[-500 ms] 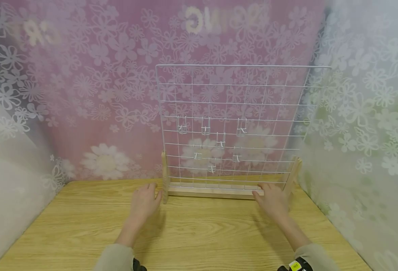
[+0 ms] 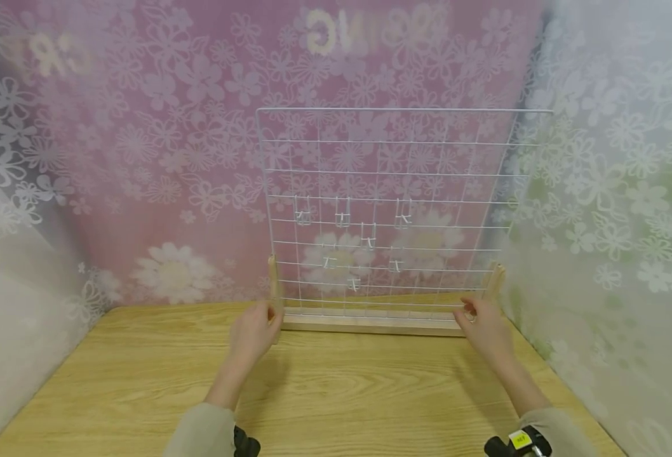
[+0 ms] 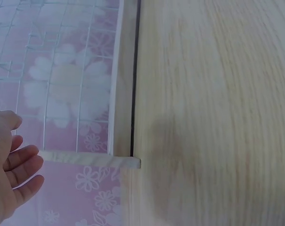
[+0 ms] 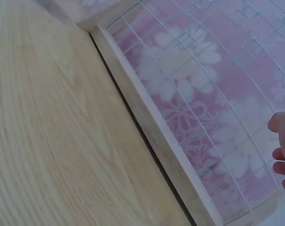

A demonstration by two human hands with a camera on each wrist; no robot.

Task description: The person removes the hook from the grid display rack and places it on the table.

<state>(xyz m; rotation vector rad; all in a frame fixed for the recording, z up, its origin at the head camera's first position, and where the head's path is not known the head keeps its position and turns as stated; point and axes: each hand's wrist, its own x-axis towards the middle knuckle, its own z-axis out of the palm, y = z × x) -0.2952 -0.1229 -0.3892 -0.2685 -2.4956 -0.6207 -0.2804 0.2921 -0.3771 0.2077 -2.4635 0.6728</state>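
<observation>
The fingers of a person's left hand [image 2: 253, 333] are curving loosely beside the left upright [image 2: 273, 273] of a wooden stand, with the thumb lying apart from the other fingers. The right hand [image 2: 487, 330] is mirroring it near the right upright [image 2: 494, 279], with a narrow gap showing between thumb and forefinger; whether either hand is actually touching wood or wire, I cannot tell. Between the hands, a white wire grid [image 2: 370, 172] is standing upright toward the back of the table, rising above a pale base bar [image 2: 370, 325] that is joining the two uprights. Seven small white hooks [image 2: 368, 242] are hanging on its wires in a scattered cluster. The whole rack is looking light and fairly stiff, though the thin wires are probably giving a little under pressure and the hooks are likely sitting loosely enough to slip if tilted. The uprights and base bar are seeming the surest places to grasp, gripped low and on both sides at once. Beneath, the table [image 2: 342, 393] is showing a yellowish wood grain. Behind it, a pink floral curtain [image 2: 170, 190] is covering the back, with faint backward lettering glowing through near the top, while a paler, flowered panel [image 2: 627, 209] is closing off the right.
</observation>
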